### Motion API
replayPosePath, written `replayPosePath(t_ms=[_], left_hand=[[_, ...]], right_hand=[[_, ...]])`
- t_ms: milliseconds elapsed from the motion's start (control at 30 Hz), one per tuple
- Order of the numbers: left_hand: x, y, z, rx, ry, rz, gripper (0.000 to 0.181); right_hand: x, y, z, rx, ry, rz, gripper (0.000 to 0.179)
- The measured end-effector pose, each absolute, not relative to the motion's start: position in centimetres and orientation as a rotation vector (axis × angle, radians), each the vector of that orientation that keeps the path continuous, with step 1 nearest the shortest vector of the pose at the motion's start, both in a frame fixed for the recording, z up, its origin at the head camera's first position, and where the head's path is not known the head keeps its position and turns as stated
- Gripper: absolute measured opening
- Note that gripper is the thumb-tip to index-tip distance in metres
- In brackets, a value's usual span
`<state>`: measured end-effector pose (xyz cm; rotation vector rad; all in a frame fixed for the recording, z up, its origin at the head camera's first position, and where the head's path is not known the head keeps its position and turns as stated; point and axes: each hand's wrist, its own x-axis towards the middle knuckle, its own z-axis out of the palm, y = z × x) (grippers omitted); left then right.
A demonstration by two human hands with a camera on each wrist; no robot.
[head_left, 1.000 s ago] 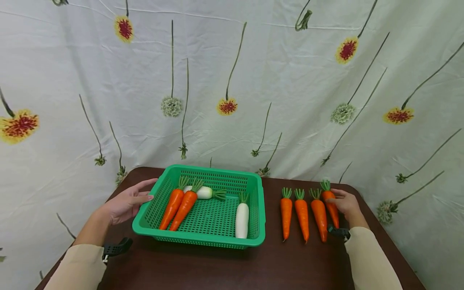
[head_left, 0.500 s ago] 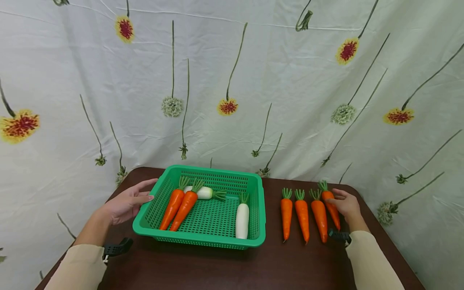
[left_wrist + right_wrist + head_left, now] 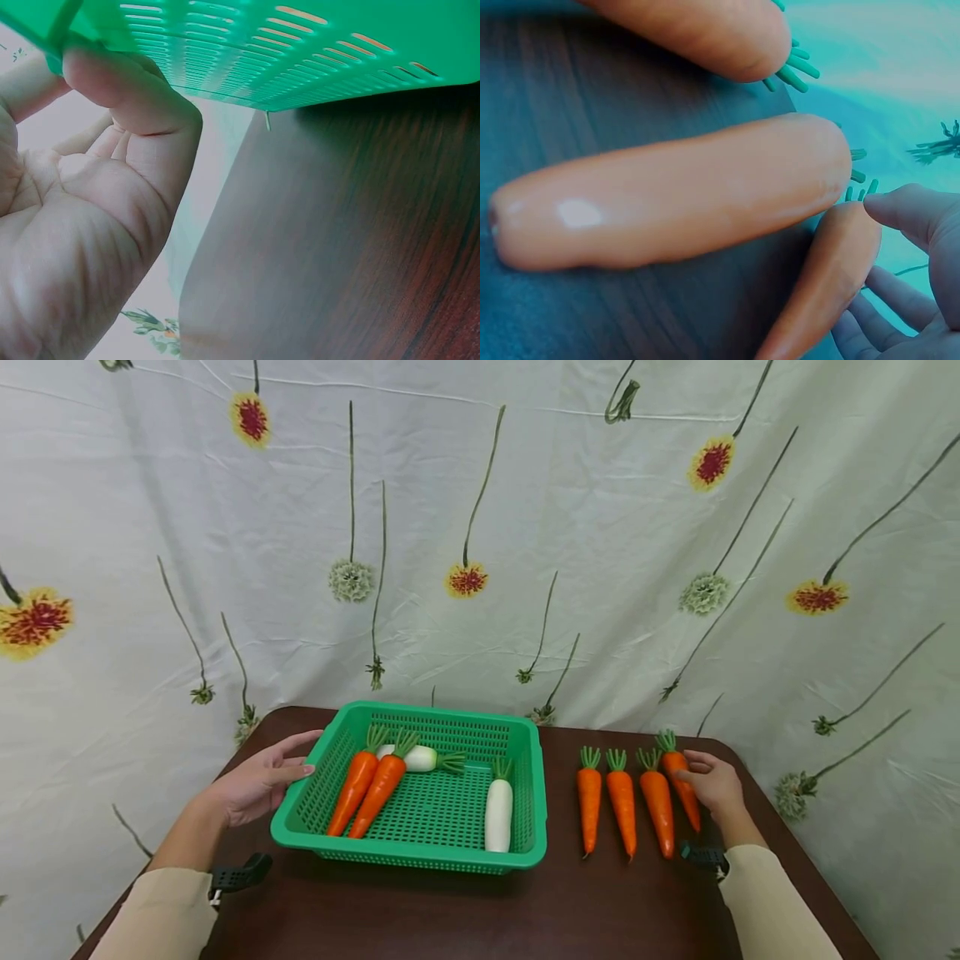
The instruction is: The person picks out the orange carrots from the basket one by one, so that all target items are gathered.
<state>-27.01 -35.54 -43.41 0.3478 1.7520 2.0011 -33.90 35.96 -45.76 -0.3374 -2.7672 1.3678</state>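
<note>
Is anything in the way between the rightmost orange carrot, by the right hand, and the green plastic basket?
Yes: three other tapered orange carrots lie side by side on the brown table, between the rightmost carrot and the green basket.

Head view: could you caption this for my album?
Left hand holding a green basket of carrots and radishes; right hand at the rightmost carrot of four on the table.

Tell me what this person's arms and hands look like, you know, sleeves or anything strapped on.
The left sleeve and right sleeve match: plain cream, ending short of the hands. Near each cuff sits a small black device: the left device and the right device. The left hand and right hand wear no gloves.
</note>
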Motion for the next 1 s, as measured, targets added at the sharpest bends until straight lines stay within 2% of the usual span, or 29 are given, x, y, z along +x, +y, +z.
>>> replayPosePath(t_ms=[467, 700, 1000], left_hand=[[-26.8, -35.6, -43.5, 0.346, 1.752, 2.003, 0.080], [-26.8, -35.5, -43.3, 0.350, 1.747, 2.005, 0.079], [-26.9, -35.5, -43.4, 0.336, 1.751, 2.006, 0.080]], right_hand=[[-33.2, 36.4, -46.2, -0.340, -2.833, 1.330, 0.061], [-33.3, 37.1, -45.4, -0.393, -2.865, 1.440, 0.069], [-34.4, 36.7, -45.5, -0.264, -2.919, 1.250, 0.064]])
